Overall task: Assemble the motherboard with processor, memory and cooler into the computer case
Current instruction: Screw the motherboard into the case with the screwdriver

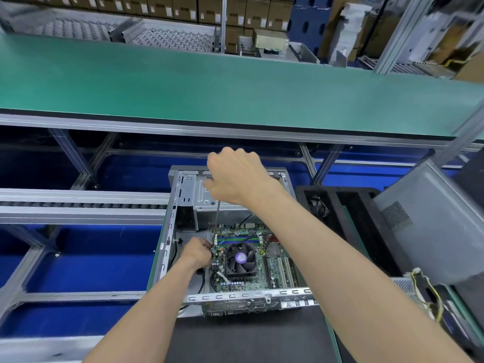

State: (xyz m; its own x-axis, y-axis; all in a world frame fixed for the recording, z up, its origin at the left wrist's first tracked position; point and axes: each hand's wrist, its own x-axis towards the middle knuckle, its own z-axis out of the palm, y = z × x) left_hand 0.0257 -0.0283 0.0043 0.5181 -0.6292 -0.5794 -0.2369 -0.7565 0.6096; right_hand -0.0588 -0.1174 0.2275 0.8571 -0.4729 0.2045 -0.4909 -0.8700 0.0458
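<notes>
The motherboard (251, 260), with cooler (240, 259) and memory (235, 241) fitted, lies inside the open computer case (170, 231) on the desk. The right hand (235, 176) grips a long screwdriver (216, 218) upright by its handle, tip down at the board's corner. The left hand (197, 252) pinches at that tip, probably steadying a screw.

Head-worn camera, one view only.
It looks forward and steeply down, close over the computer case (230, 239), conveyor belt (235, 82) toward twelve o'clock.
</notes>
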